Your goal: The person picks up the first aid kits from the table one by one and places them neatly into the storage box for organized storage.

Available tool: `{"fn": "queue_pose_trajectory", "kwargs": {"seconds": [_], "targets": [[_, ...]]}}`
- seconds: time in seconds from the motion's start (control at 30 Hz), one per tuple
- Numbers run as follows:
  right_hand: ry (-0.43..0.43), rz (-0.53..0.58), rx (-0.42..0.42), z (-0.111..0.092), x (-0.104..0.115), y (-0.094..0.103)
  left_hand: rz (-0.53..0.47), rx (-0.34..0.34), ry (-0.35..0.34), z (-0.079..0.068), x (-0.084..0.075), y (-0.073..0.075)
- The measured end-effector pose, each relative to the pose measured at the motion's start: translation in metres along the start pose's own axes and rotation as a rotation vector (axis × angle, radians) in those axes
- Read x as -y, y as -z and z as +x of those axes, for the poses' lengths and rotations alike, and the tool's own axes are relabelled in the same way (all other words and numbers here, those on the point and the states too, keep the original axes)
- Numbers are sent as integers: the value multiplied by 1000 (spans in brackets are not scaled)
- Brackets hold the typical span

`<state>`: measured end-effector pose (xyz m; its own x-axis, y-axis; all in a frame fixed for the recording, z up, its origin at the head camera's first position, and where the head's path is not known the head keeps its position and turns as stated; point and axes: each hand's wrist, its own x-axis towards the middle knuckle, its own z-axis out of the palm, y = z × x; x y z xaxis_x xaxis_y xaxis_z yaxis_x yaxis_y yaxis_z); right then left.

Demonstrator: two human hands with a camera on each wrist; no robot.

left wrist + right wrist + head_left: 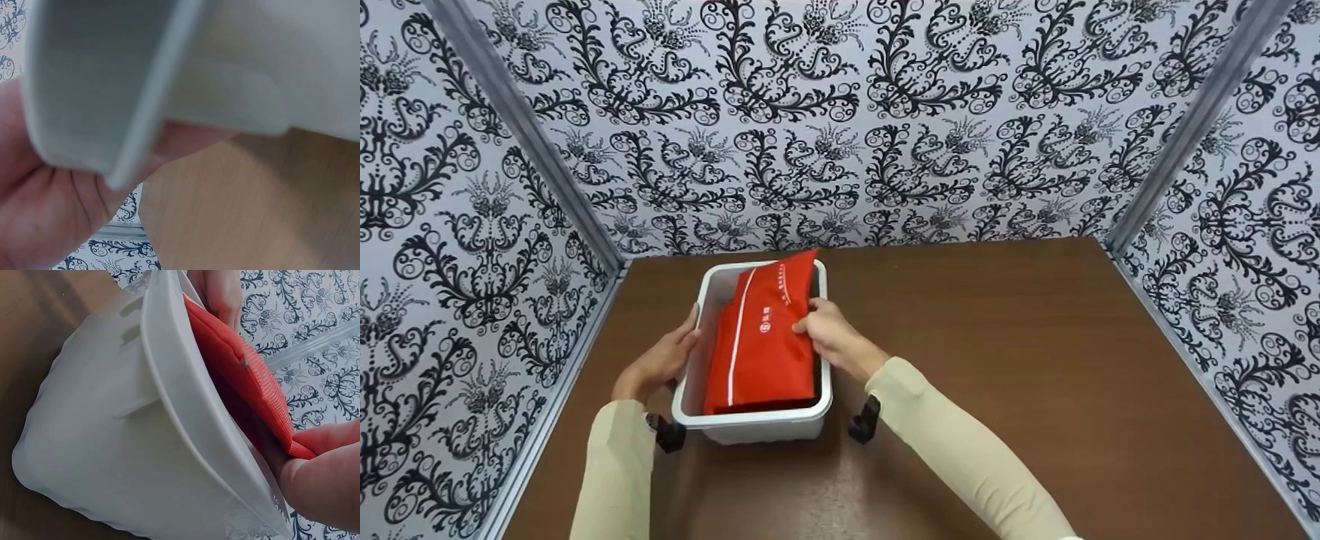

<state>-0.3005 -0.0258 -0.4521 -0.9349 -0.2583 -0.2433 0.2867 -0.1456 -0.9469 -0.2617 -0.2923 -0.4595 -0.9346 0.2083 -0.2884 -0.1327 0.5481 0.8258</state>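
A white plastic bin (751, 424) stands on the table, with a folded red cloth piece (772, 352) inside it. The cloth has a white stripe and small white print, and one upper corner sticks up past the far rim. My left hand (664, 360) grips the bin's left side at the rim; the left wrist view shows that hand (50, 219) wrapped about the rim (149, 107). On the right, my right hand (832, 334) pinches the cloth's edge between thumb and fingers (320, 486), just above the bin's right rim. The bin's bottom is hidden under the cloth.
The brown wooden table (997, 360) extends to the right and in front of the bin. Black-and-white patterned walls (840, 150) with grey metal edging enclose it at the back and both sides. Black wrist mounts (864, 420) sit near both wrists.
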Motion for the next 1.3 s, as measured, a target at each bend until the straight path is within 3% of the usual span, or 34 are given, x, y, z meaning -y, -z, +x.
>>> {"fn": "queue_pose_trajectory", "kwargs": {"seconds": [0.5, 1.0, 1.3], "targets": [[-16, -17, 43, 2, -18, -13, 45, -32, -79, 3, 3, -3], [-41, -29, 97, 0, -18, -13, 46, -41, -40, 3, 1, -4], [-48, -83, 118, -4, -10, -13, 87, -36, -83, 1, 0, -1]]}}
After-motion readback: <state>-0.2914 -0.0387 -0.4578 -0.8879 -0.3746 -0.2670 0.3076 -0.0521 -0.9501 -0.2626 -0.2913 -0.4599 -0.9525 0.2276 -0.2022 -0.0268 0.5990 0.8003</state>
